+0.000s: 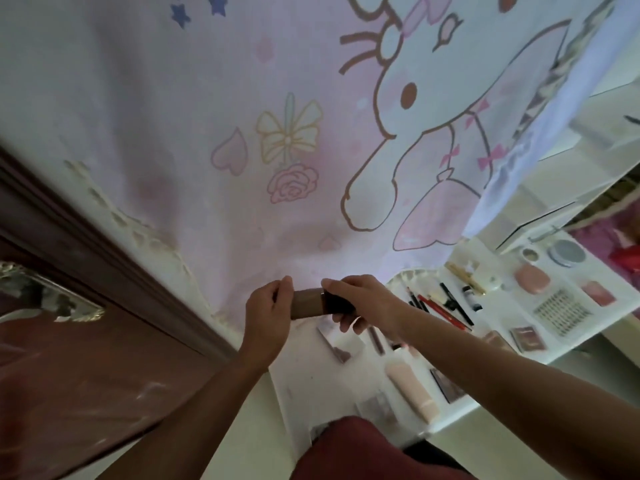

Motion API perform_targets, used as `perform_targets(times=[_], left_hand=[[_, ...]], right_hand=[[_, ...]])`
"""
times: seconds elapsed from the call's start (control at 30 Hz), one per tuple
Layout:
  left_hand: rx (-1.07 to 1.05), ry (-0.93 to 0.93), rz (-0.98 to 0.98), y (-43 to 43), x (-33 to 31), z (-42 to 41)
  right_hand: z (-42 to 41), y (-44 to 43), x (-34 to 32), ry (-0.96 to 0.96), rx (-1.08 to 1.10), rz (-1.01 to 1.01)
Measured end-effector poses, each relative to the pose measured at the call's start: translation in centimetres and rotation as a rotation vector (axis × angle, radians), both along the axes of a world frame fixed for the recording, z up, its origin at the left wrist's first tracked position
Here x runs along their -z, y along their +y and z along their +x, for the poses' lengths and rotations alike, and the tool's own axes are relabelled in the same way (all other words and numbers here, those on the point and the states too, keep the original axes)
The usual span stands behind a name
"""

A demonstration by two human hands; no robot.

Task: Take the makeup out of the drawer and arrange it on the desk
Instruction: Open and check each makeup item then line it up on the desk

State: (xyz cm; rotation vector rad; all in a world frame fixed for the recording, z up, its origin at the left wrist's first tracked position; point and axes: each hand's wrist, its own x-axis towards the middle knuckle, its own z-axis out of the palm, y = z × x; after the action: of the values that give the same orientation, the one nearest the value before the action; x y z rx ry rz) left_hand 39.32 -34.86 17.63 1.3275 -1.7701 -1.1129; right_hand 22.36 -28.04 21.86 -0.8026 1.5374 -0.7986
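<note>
Nearest, a pink tube (412, 389) lies on the white desk (311, 382) below the brown makeup stick (306, 303). The left hand (268, 311) and right hand (360, 299) hold the stick, fingers (348, 322) clamped on each end. Pencils (440, 308) and a pink compact (531, 279) lie to its right, with a cartoon curtain (207, 98) behind.

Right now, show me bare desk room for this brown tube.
Barest white desk patch: between the red and black pencils and the clear lash tray. Crowded at the far end, around the pink oval compact and round silver tin.
</note>
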Motion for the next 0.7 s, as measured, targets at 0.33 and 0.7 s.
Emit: perform_targets(times=[0.33, 0.7], left_hand=[[-0.022, -0.069, 0.006, -1.6, -2.2, 1.7], [-0.082, -0.018, 0.04, -2.0, -2.4, 2.8]], right_hand=[[0.2, -1.5, -1.2, 0.22, -0.389, -0.223], [1.7, -1.7, -0.3, 0.18, -0.342, -0.321]])
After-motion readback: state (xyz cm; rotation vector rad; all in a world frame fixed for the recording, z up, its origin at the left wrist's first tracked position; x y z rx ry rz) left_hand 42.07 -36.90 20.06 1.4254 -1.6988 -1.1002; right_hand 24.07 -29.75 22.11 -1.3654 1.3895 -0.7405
